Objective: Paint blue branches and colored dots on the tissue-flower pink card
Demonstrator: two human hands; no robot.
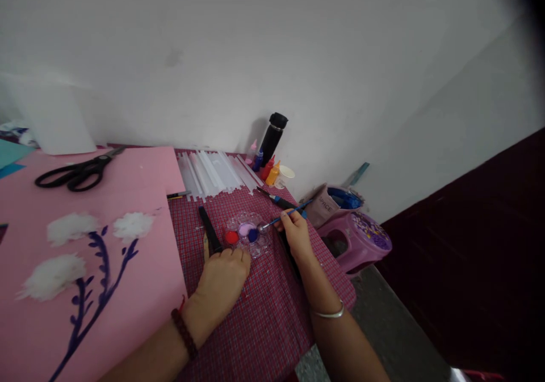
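Observation:
My right hand (295,234) pinches a thin blue paintbrush (286,215), its tip at the right edge of a clear plastic palette (249,235). The palette holds red, pale pink and dark blue paint. My left hand (222,281) rests on the red checked cloth (264,314) just below the palette, fingers curled against its near rim. A black tool (210,230) lies beside the left hand. On the left a pink sheet (128,291) carries painted blue stems and white fluffy tufts.
Black scissors (79,172) lie on the pink sheet at the back. White strips (215,172), small paint bottles (266,167) and a black flask (272,137) stand by the wall. A purple stool (360,240) and a bag sit past the table's right edge.

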